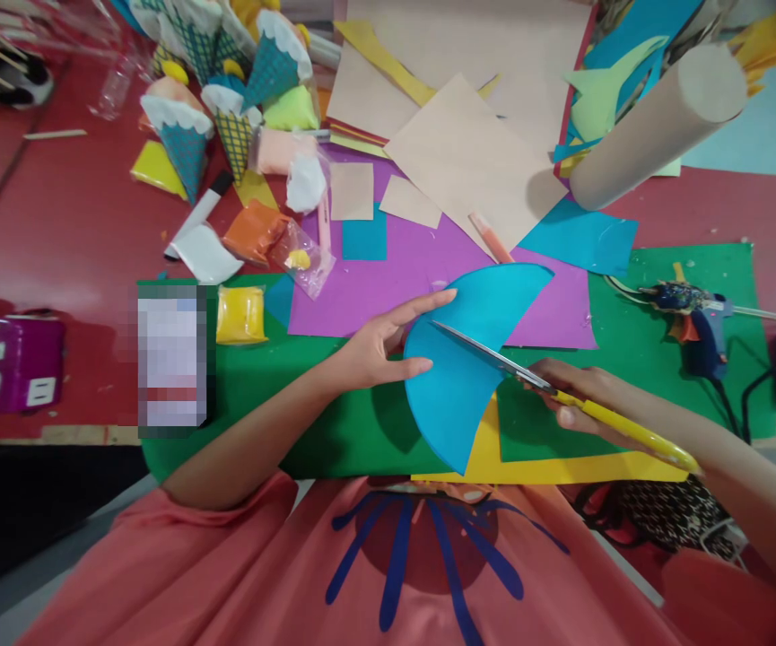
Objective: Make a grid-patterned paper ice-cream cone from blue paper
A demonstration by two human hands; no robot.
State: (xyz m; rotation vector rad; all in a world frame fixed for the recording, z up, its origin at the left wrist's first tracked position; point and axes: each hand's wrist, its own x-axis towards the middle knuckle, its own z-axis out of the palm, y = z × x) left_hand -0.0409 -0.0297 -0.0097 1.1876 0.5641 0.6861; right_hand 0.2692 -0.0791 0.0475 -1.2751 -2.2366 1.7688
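A blue curved sheet (458,386) is raised over the green mat (353,440). My left hand (388,345) holds its left edge, with the thumb and forefinger spread on the near side and the other fingers hidden behind it. Scissors with yellow handles (630,426) lie across the sheet, their metal blades pointing up and left over its middle. Behind those blades and handles is my right hand (579,399), its fingers around the pivot area and the sheet's right edge. How far the blades are parted is hard to tell.
Purple paper (361,301) and beige sheets (448,152) lie beyond my hands. A glue gun (703,327) rests at right, near a beige roll (663,126). Paper cones (182,139), a marker (199,215) and a yellow packet (240,315) are at left.
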